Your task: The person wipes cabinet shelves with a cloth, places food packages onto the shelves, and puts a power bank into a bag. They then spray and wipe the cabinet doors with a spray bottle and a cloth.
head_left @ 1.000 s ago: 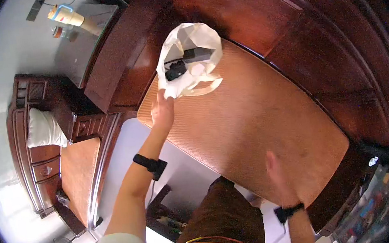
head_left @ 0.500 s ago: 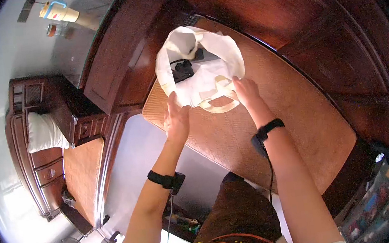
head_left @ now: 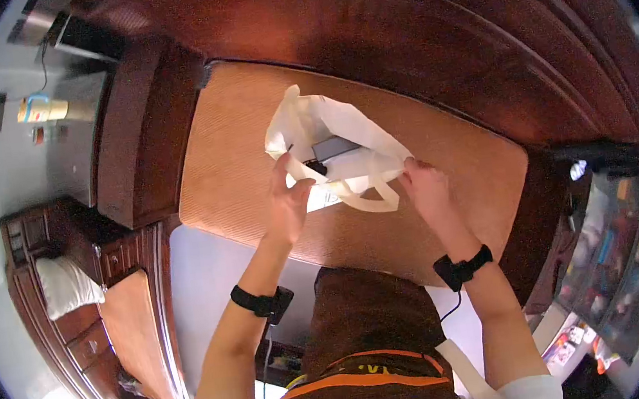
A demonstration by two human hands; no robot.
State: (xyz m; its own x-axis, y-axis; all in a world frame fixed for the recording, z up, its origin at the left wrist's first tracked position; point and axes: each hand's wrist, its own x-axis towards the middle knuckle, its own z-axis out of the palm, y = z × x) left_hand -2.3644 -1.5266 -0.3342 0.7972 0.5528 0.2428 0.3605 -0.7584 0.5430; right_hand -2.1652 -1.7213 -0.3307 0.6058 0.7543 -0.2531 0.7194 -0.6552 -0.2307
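A white cloth tote bag (head_left: 371, 134) sits on the tan woven mat, its mouth spread wide toward me. My left hand (head_left: 286, 207) grips the near-left part of the rim between thumb and fingers. At the right corner of the rim, my right hand (head_left: 427, 187) pinches the cloth. Between my hands a cloth handle (head_left: 383, 202) loops down over the bag's near side. Inside lie a grey flat box-like object (head_left: 335, 148) and a black item (head_left: 316, 167), partly hidden by the rim; I cannot make out what kind they are.
The woven mat (head_left: 227, 147) covers a seat with a dark wooden back (head_left: 394, 25). A wooden cabinet (head_left: 135, 134) stands on the left, near a yellow tumbler with a blue handle (head_left: 45, 110). To the far left is a white pillow (head_left: 65, 284). Cables hang from both wrist straps.
My view has turned. The bag's mouth, round before, is now pulled into a longer, narrower shape. My hands are farther apart, and the right one has moved to the bag's right corner.
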